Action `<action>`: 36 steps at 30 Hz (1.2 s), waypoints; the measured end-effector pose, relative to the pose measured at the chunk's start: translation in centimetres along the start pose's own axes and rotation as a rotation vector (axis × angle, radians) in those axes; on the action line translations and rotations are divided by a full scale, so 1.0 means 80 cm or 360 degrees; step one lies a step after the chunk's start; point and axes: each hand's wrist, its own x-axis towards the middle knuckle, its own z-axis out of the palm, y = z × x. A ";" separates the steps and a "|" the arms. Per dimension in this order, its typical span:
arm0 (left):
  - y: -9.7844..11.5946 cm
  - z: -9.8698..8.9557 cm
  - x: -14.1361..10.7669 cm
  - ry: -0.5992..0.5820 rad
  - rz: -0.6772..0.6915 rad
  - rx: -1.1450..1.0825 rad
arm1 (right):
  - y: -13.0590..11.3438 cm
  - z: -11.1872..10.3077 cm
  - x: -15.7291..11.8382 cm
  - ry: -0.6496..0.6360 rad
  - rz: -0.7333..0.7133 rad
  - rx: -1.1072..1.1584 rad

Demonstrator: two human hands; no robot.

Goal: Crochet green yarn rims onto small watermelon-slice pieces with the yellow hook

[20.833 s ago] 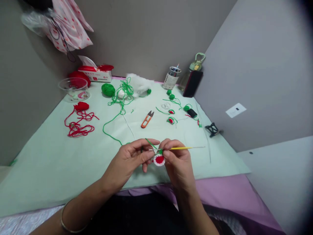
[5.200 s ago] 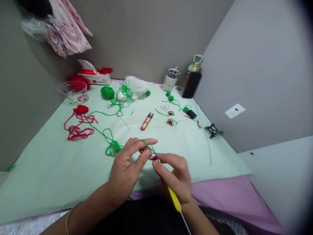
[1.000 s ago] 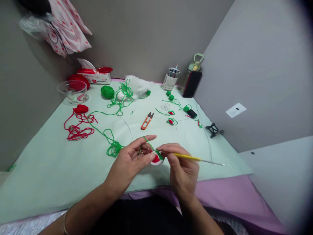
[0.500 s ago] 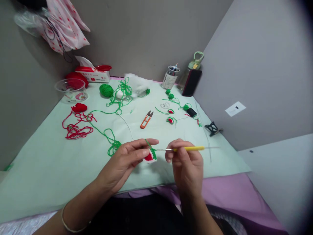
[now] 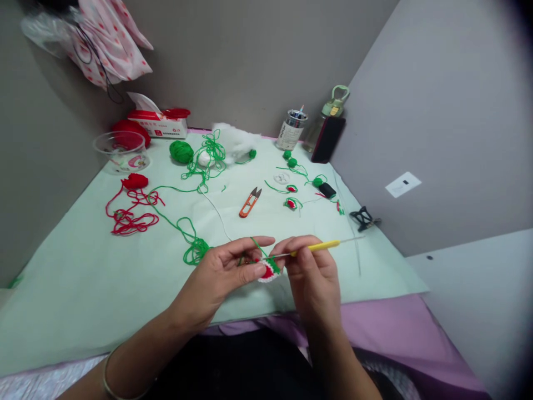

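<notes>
Pale green cloth covers the surface [image 5: 125, 283]; your left hand [image 5: 219, 275] pinches the red-white-green crochet piece [image 5: 269, 271], your right hand [image 5: 314, 272] closed around the yellow-handled hook [image 5: 318, 247].

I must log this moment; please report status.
Left hand pinching crochet piece. Right hand gripping yellow hook. Orange snips lie beyond, not between hands.

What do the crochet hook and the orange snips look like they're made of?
Crochet hook: probably glossy plastic grip, opaque yellow; shaft likely metal, thin and silvery.
Snips: dark pointed blades suggest metal; orange handle could be plastic or painted metal.
</notes>
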 end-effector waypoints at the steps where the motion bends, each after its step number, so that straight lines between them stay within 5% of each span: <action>1: 0.000 -0.001 -0.001 -0.0006 0.0002 0.0013 | -0.001 0.000 0.001 -0.0017 -0.0001 0.0003; 7: -0.001 -0.001 -0.002 0.0007 0.0028 0.0064 | -0.012 -0.007 -0.003 -0.0096 -0.0086 -0.0276; 14: 0.000 0.000 -0.001 0.0091 0.0174 0.0102 | -0.019 -0.007 -0.014 -0.0343 -0.0742 -0.0906; 19: -0.003 0.006 -0.003 0.0124 0.0202 0.0038 | -0.015 -0.003 -0.017 -0.0413 -0.1002 -0.1444; 23: -0.004 0.009 -0.003 0.0061 -0.0009 -0.0305 | -0.010 -0.001 -0.022 -0.0315 -0.1249 -0.1769; 26: -0.001 0.006 0.000 -0.0011 -0.0212 -0.0537 | -0.009 0.000 -0.022 -0.0187 -0.0997 -0.1405; 30: 0.003 0.006 0.002 0.0095 -0.0056 -0.0441 | -0.007 0.004 -0.014 0.0049 -0.0497 -0.0595; 36: 0.005 0.006 -0.001 0.0095 -0.0014 -0.0240 | -0.004 0.005 -0.014 -0.0008 -0.0292 -0.0506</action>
